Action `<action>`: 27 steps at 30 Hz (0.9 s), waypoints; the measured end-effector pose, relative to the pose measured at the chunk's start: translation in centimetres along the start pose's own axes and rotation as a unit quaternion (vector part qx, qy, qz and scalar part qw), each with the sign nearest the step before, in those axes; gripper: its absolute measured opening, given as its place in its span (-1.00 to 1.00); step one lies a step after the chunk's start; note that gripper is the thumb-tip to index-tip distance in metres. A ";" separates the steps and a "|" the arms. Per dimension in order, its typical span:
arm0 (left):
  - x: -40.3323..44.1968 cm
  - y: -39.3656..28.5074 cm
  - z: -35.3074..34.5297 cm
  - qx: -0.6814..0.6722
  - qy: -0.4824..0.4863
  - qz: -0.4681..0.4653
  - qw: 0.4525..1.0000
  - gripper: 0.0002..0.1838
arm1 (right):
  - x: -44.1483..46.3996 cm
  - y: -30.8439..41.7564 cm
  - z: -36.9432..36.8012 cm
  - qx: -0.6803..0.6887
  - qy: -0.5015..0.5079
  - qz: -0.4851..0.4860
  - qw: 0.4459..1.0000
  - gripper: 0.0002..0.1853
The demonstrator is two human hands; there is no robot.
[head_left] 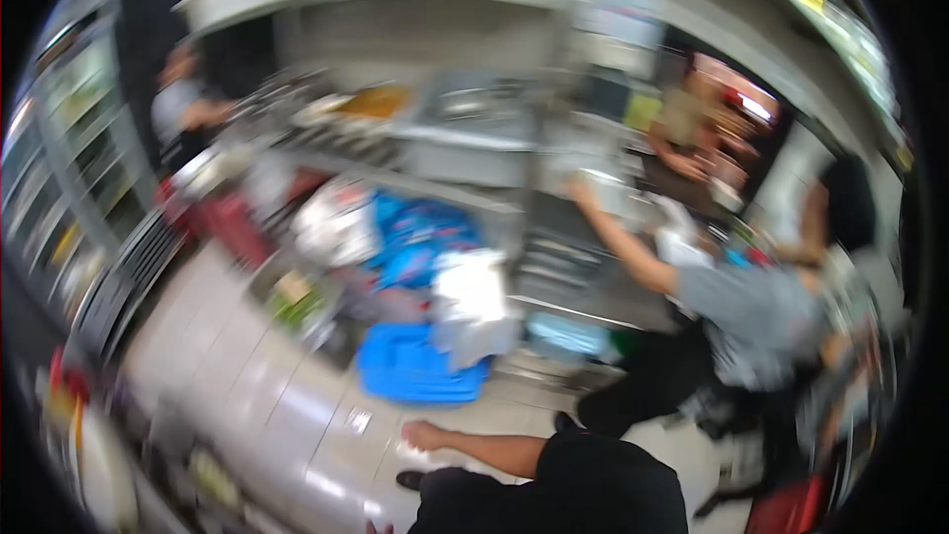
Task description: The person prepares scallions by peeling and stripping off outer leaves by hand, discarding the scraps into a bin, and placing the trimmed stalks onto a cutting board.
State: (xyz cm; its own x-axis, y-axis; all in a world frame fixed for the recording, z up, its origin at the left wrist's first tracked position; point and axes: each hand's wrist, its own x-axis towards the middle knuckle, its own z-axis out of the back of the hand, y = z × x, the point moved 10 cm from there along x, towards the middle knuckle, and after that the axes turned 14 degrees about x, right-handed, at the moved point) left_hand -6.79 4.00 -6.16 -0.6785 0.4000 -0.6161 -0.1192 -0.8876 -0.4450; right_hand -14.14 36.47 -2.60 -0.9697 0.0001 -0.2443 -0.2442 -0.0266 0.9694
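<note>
Blur covers the right hand (423, 435); I can't tell whether it grips anything. Blue plastic container (403, 373) sits near it.

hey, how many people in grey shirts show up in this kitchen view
2: a distant worker at the far left, and a closer worker on the right, reaching out. Others may be hidden.

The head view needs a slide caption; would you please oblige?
In motion blur, the wearer's bare hand above tiled floor, a grey-shirted co-worker, arm outstretched.
</note>
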 end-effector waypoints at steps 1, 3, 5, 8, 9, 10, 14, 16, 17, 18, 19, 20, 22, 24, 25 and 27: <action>0.5 0.4 1.4 -0.069 -0.056 -0.016 0.996 0.01 | 3.0 1.3 -3.1 -0.075 0.058 0.099 0.990 -0.93; -1.3 0.5 4.6 -0.061 -0.052 0.110 0.991 0.00 | 7.6 2.1 -8.2 -0.132 0.167 0.075 0.974 -0.92; -4.8 0.2 8.3 -0.136 -0.193 0.128 0.963 -0.07 | 8.1 7.0 -14.5 -0.210 0.215 0.291 0.908 -0.85; -12.2 -1.2 10.4 -0.253 -0.243 0.217 0.911 -0.07 | 8.1 11.1 -22.4 -0.142 0.336 0.172 0.915 -0.73; -14.2 -0.8 10.6 -0.273 -0.255 0.256 0.891 -0.05 | 8.9 10.6 -25.3 -0.151 0.375 0.134 0.905 -0.74; -16.0 -0.4 10.2 -0.285 -0.259 0.283 0.879 -0.03 | 9.4 10.4 -27.9 -0.163 0.394 0.096 0.899 -0.75; -21.7 0.8 2.9 -0.320 -0.293 0.392 0.811 0.02 | 2.1 12.0 -37.1 -0.162 0.564 0.037 0.809 -0.89; -23.0 0.0 -2.8 -0.342 -0.307 0.420 0.782 0.06 | -3.3 11.8 -39.6 -0.108 0.642 -0.039 0.758 -0.90; -24.3 -1.4 -3.7 -0.355 -0.316 0.434 0.765 0.06 | -5.3 11.5 -41.1 -0.110 0.702 -0.017 0.704 -0.81; -25.5 -2.6 -5.2 -0.394 -0.296 0.458 0.740 0.07 | -6.3 11.0 -42.3 -0.114 0.718 -0.018 0.686 -0.81; -26.6 -3.8 -6.6 -0.431 -0.274 0.479 0.714 0.08 | -8.7 10.9 -43.5 -0.115 0.749 -0.050 0.651 -0.83; -27.1 -4.6 -7.8 -0.437 -0.281 0.488 0.701 0.08 | -11.2 11.0 -44.4 -0.115 0.774 -0.082 0.617 -0.85; -27.8 -6.2 -10.3 -0.466 -0.308 0.508 0.656 0.09 | -15.7 12.3 -45.5 -0.127 0.797 -0.084 0.584 -0.81; -28.6 -7.0 -11.1 -0.496 -0.303 0.504 0.639 0.10 | -20.6 14.4 -46.3 -0.132 0.830 -0.103 0.533 -0.74; -28.7 -7.2 -11.9 -0.496 -0.298 0.514 0.633 0.10 | -22.6 14.9 -46.7 -0.124 0.848 -0.096 0.507 -0.65; -29.5 -7.1 -12.6 -0.497 -0.310 0.522 0.620 0.08 | -26.8 16.5 -47.7 -0.107 0.866 -0.092 0.480 -0.64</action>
State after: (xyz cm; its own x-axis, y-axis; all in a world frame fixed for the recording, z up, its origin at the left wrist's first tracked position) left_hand 23.21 1.39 7.04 -0.1935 -0.7120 -0.6750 0.9162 0.1150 -0.3839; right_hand 8.12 -11.66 18.69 0.5733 -0.8036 -0.1595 -0.1389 -0.2872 0.9478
